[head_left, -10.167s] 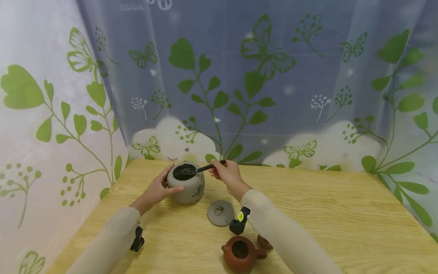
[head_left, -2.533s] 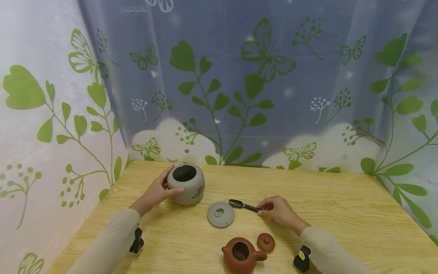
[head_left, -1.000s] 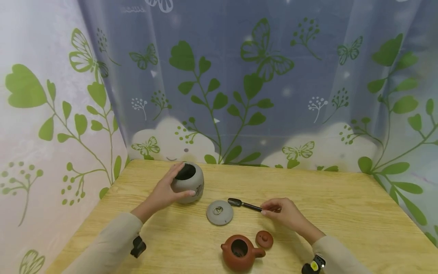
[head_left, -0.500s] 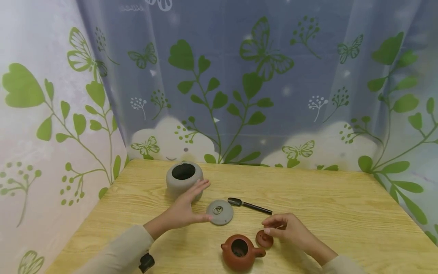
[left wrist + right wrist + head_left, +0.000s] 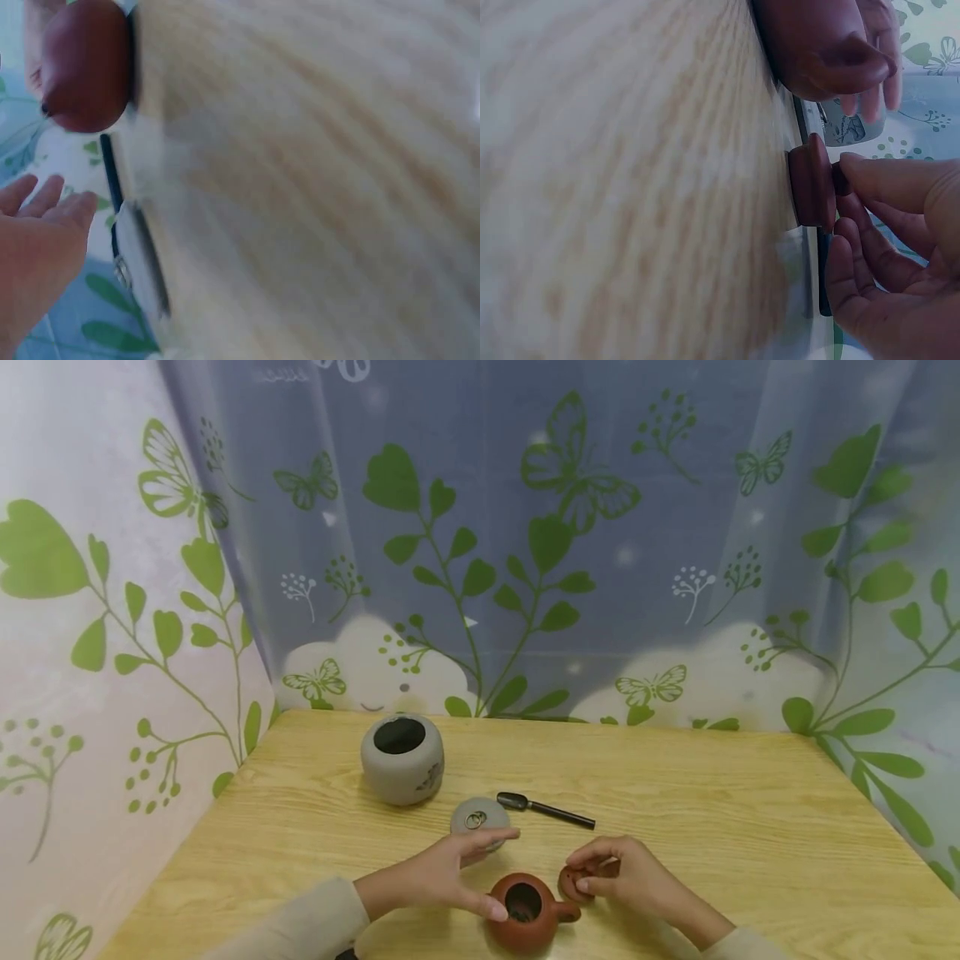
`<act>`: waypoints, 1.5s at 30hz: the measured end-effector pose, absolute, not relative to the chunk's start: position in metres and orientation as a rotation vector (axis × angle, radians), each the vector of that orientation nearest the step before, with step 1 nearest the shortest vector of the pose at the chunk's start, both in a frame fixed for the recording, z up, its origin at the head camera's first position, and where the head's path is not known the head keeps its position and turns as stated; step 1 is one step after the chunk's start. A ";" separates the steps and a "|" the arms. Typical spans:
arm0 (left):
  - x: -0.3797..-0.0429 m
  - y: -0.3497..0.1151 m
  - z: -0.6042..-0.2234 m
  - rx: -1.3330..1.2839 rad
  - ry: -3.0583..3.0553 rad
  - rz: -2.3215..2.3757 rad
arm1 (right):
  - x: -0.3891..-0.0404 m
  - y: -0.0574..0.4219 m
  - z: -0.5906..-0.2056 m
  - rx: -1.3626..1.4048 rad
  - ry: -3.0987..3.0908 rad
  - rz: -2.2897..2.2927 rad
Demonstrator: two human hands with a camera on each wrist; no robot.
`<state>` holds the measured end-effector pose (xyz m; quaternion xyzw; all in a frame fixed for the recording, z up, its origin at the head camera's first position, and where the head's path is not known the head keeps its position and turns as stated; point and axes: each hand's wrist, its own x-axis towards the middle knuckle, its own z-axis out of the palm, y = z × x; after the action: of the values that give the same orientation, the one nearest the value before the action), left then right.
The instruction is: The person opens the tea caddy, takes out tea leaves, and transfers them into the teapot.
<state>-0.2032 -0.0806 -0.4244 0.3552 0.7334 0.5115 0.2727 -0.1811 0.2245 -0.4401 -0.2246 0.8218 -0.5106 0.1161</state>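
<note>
A reddish-brown clay teapot (image 5: 528,937) stands uncovered near the front of the table, some dark bits inside it. My left hand (image 5: 438,878) hovers at its spout side with fingers stretched out. In the left wrist view these fingers hold nothing and look apart from the teapot (image 5: 86,67). Just right of the handle, the small round teapot lid (image 5: 570,883) has its knob pinched by my right hand (image 5: 637,887). The right wrist view shows thumb and fingers at the knob, while the lid (image 5: 817,184) sits upright at the tabletop; whether it touches the wood is hard to tell.
A grey ceramic jar (image 5: 405,777) stands open at the back left. Its grey lid (image 5: 461,812), topped with a ring, lies in front, partly behind my left hand. A black tea scoop (image 5: 558,813) lies beside that lid. Patterned curtains (image 5: 480,552) border the table.
The right hand has laid down the scoop after working with it in the jar, then moved to the teapot lid and pinched it. My left hand has left the jar and come to the teapot.
</note>
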 end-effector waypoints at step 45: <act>-0.196 -0.074 -0.446 0.928 1.678 1.493 | -0.184 0.219 -0.426 -0.801 2.508 -1.429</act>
<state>-0.1965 -0.0745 -0.4461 0.3581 0.6473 0.5757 0.3483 -0.1843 0.2193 -0.4263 -0.2668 0.8350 -0.4757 0.0730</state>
